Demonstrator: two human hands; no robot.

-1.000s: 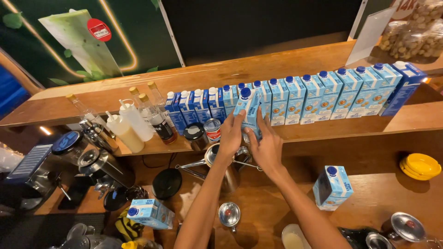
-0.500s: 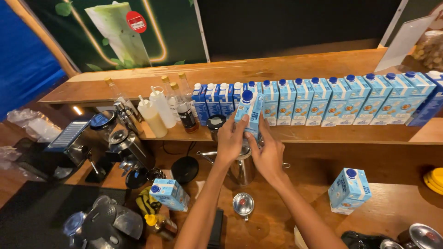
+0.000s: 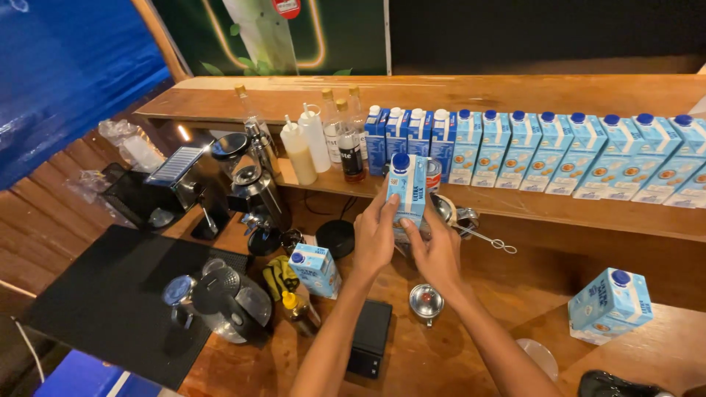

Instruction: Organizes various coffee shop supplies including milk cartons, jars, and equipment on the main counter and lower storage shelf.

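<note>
Both my hands hold one light-blue milk carton (image 3: 409, 185) with a blue screw cap, upright above the wooden counter. My left hand (image 3: 376, 234) grips its left side and lower edge. My right hand (image 3: 435, 250) presses against its right side from below. Behind the carton, on the wooden shelf (image 3: 515, 206), stands a long row of matching cartons (image 3: 559, 153). A metal jug (image 3: 444, 209) sits partly hidden just behind the held carton.
Squeeze bottles (image 3: 307, 145) and glass syrup bottles (image 3: 347, 140) stand at the shelf's left end. An espresso machine (image 3: 243, 184) and grinder lid (image 3: 220, 298) are at left. Loose cartons (image 3: 315, 269) (image 3: 610, 304), a small metal funnel (image 3: 426, 301) and a black scale (image 3: 370, 337) lie on the counter.
The view has swung left and the carton sits lower in front of the shelf. Both hands stay on it.
</note>
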